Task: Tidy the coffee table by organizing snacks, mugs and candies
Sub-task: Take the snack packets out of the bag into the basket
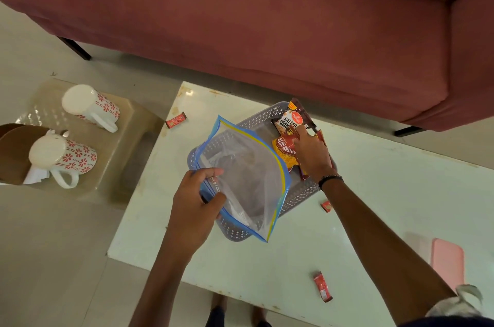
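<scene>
**Bag held over basket**

I see the table (374, 206) under both hands. Basket (302, 197) beneath the fingers. Left hand (196, 199) pinches the zip bag (246, 179). Right hand (311, 151), fingers narrow, touches the snack packets (287, 123). Candies (323, 286) lie well apart.

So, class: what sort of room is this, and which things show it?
Most likely a home living room: a pink sofa behind a low white coffee table, with patterned mugs on a small side stool.

Head view, steeply down onto table (374, 206)
</scene>
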A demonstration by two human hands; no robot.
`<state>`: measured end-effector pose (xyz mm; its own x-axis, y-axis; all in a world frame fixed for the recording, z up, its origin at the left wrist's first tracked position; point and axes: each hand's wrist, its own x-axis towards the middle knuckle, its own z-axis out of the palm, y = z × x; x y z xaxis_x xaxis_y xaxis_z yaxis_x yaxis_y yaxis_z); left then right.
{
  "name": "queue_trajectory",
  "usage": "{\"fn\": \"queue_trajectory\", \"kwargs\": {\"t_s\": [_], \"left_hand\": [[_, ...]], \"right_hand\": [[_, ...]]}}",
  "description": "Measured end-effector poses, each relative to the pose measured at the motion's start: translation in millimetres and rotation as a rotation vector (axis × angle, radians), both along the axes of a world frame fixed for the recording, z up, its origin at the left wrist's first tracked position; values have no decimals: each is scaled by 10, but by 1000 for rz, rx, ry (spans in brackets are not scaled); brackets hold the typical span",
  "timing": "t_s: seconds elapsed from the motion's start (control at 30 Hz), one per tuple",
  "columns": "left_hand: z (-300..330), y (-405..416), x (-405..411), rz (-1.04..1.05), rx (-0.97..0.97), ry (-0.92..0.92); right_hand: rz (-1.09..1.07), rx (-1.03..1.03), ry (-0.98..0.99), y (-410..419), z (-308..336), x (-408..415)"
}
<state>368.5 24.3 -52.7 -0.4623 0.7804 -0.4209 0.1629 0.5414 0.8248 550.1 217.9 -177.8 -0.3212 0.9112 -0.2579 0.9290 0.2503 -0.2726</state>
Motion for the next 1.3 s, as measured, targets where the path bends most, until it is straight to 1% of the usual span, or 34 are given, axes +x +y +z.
{"fn": "queue_trajectory", "kwargs": {"t_s": [0.17,0.3,0.4,0.5,0.53,0.6,0.67,0.83,0.9,1.0,1.13,1.23,1.3], "left_hand": [[-2,24,38,-2,2,-15],[26,41,86,25,-3,-28],[135,55,147,86,17,-55],[389,89,250,170,65,-124],[496,104,299,194,77,-153],[724,149,404,218,101,-194],[966,196,526,221,124,-226],[1558,209,834,197,171,-259],[1787,174,946,187,193,-275],[2126,100,1100,103,265,-322],[2499,-40,1229,17,436,-266],[2616,-102,1244,35,539,-89],[2638,-96,1244,63,565,-14]], "right_hand": [[-15,-57,43,-57,161,39],[-52,-39,129,-198,502,105],[37,-47,248,-531,960,260],[47,-101,484,-986,1642,422],[50,-110,532,-1117,1871,472],[93,-97,568,-1321,2260,567],[158,-31,523,-1457,2523,663],[246,235,347,-1540,2899,855],[255,350,352,-1517,3080,944],[238,448,410,-1489,3388,1106],[197,521,494,-1474,3798,1390],[159,544,548,-1467,4115,1615],[132,473,611,-1485,4301,1743]]}}
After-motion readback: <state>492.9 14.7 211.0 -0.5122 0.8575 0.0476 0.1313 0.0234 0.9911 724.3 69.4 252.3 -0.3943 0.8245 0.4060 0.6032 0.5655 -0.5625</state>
